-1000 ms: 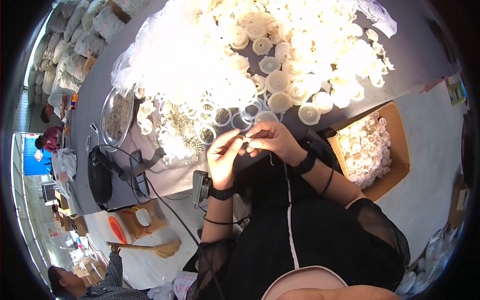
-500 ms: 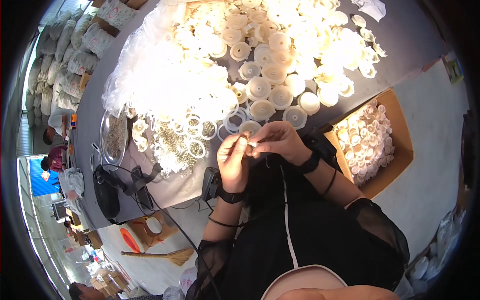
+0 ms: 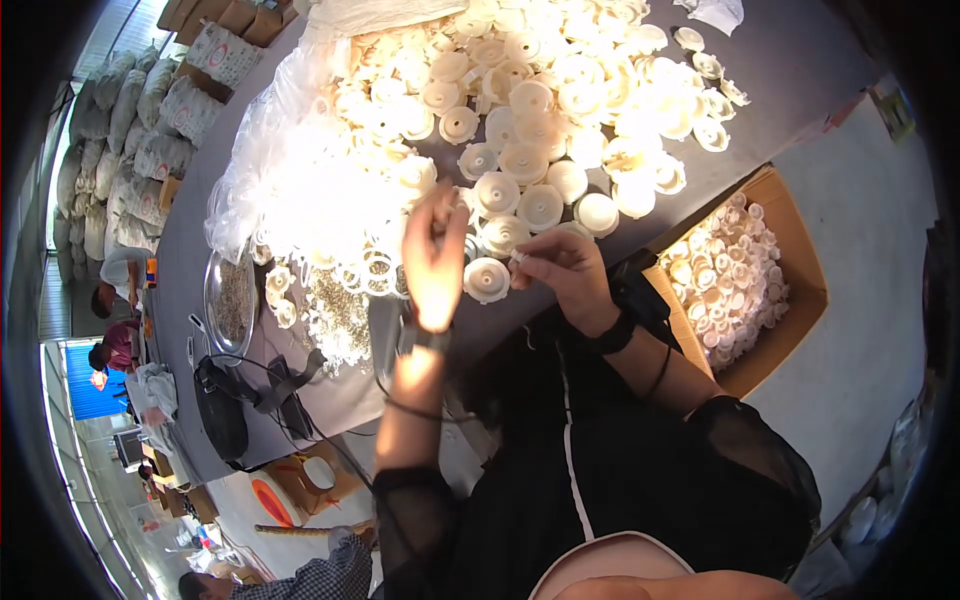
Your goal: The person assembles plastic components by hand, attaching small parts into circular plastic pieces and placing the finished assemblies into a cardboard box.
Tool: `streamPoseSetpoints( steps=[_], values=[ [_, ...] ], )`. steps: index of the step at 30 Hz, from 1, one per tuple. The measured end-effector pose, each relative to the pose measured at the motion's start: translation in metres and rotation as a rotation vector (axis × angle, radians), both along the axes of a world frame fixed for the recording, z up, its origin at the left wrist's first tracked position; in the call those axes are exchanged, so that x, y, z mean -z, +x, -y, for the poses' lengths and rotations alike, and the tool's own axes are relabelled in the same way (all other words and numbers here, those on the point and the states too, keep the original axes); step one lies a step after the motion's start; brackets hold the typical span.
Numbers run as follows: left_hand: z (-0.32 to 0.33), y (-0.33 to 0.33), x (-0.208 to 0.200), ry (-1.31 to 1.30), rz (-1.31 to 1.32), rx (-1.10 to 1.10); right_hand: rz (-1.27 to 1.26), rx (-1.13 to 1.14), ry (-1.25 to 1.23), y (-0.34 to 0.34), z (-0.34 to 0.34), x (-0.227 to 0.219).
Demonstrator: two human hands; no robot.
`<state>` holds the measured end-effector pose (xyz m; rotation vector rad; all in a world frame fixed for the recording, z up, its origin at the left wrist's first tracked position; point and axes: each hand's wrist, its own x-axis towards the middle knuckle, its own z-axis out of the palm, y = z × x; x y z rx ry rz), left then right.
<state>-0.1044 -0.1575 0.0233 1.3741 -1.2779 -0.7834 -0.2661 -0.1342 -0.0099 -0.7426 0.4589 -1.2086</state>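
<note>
Frame centre: the right hand (image 3: 572,275) is pinching a small white part (image 3: 518,257), risking a drop should fingertips slacken; the left hand (image 3: 435,250) is appearing blurred, its hold indeterminable.

The cream discs (image 3: 540,207) look like smooth plastic with a soft sheen, the bag (image 3: 262,155) clear, crinkled, glossy film, the tray (image 3: 210,305) shiny metal, the table (image 3: 790,80) smooth and matt, the box (image 3: 800,325) dull cardboard, and the sleeve (image 3: 770,460) sheer cloth.
</note>
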Motion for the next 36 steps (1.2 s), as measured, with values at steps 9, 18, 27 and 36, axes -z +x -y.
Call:
streamPoseSetpoints(
  steps=[9,18,27,36],
  values=[
    [0.146,0.013,0.006,0.307,0.797,-0.086,0.064,-0.030,0.043,-0.021,0.002,0.004],
    [0.100,0.024,-0.007,-0.223,0.836,-0.072,0.059,-0.026,0.093,-0.023,0.013,0.002],
    [-0.056,-0.015,-0.030,0.005,0.031,-0.063,-0.064,-0.115,-0.030,0.003,-0.003,-0.024],
    [-0.102,-0.017,-0.022,-0.153,-0.064,-0.173,-0.190,-0.156,-0.107,0.015,-0.028,-0.026]
  ],
)
